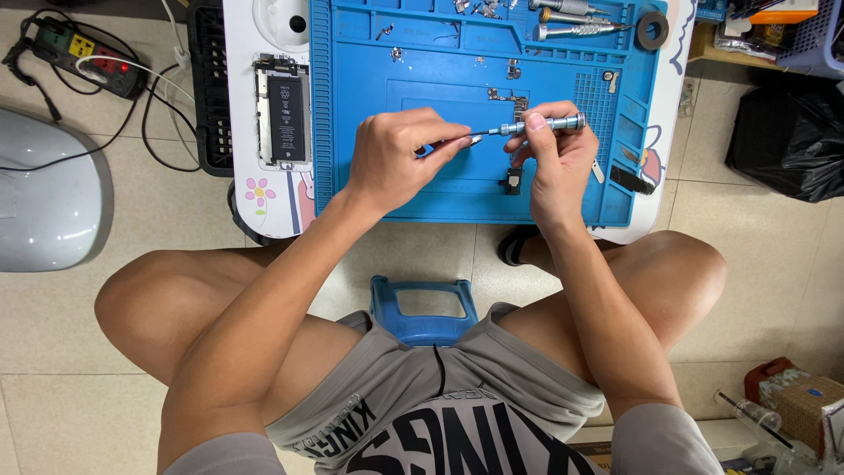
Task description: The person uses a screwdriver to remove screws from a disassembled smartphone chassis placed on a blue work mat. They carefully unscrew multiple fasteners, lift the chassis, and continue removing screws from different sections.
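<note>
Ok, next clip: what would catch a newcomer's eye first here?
The bright blue repair mat on the small white table stands out first. Over its middle the right hand holds a silver precision screwdriver, its tip meeting the left hand, which pinches something small. Left of the mat lies an opened phone with its black battery exposed.

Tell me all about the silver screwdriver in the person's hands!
The screwdriver is slim, shiny and metal-looking, with a ridged handle and a thin dark tip. It lies almost level above the blue mat. The right hand holds the handle, its end poking past the fingers. The tip points toward the left hand, whose fingers pinch something small there.
</note>
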